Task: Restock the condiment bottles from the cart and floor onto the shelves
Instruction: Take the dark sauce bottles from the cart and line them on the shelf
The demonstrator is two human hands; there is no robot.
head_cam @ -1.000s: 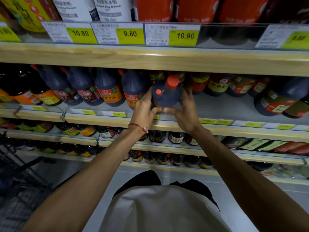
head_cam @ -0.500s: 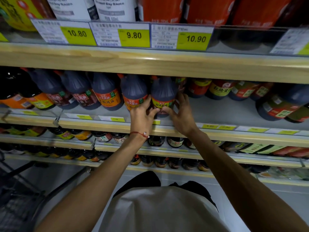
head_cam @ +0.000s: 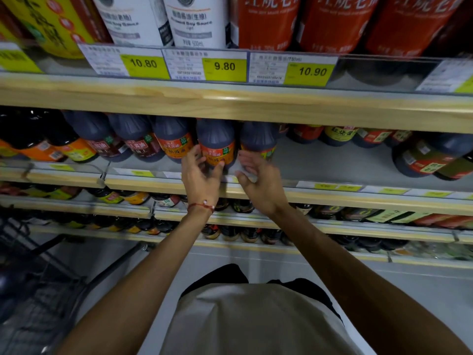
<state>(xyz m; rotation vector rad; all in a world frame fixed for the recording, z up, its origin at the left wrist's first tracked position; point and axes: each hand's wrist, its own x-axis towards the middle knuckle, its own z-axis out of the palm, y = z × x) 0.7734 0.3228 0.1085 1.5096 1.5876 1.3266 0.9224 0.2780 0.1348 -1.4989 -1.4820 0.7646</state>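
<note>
A row of dark soy sauce bottles with orange labels stands on the middle shelf point(head_cam: 332, 165). The rightmost bottle of the row point(head_cam: 258, 139) stands upright beside its neighbour point(head_cam: 216, 144). My left hand point(head_cam: 202, 178) is spread loosely in front of the neighbour's base, with fingers to its left and thumb to its right. My right hand point(head_cam: 256, 175) is just below the rightmost bottle, fingers apart, fingertips at its lower label. Neither hand lifts a bottle.
To the right of the row the shelf floor is bare as far as more dark bottles point(head_cam: 419, 157). Above is a wooden shelf edge point(head_cam: 230, 103) with yellow price tags point(head_cam: 225, 67). Lower shelves hold small bottles point(head_cam: 230, 231). A dark wire cart point(head_cam: 38, 290) is at lower left.
The bottle I held tilted in both hands now stands upright at the right end of the row. Both hands have loosened and drawn back toward the shelf's front edge.
</note>
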